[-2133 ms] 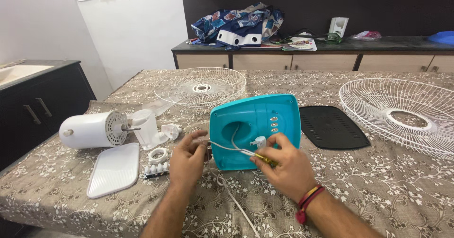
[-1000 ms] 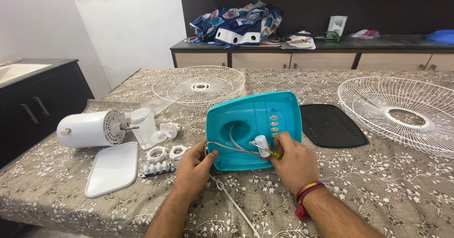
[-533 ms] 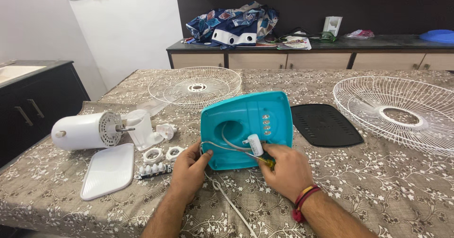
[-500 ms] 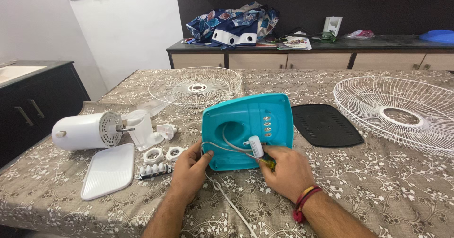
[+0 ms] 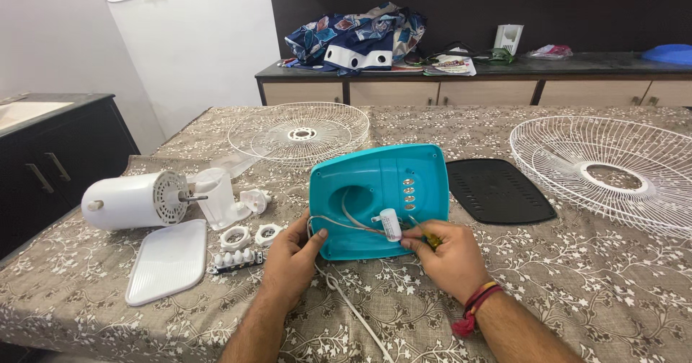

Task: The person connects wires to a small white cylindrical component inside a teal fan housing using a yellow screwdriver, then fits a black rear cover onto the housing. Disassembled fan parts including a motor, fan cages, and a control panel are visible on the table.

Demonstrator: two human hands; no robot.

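Head view: the turquoise fan base (image 5: 389, 183) lies upside down near the table's (image 5: 591, 291) front edge, midway along it. The left hand (image 5: 292, 251) grips the base's lower left rim beside the white cord (image 5: 353, 309). The right hand (image 5: 450, 255) pinches a yellow-handled screwdriver (image 5: 431, 240), fingers touching the small white capacitor (image 5: 390, 224) inside. The white motor (image 5: 137, 199) sits toward the left edge.

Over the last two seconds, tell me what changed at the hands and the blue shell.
The left hand moved from the white cord to grip the lower left edge of the blue shell. The right hand kept the yellow-handled screwdriver beside the small white cylinder, shifting slightly. The motor, grilles and small parts stayed put.
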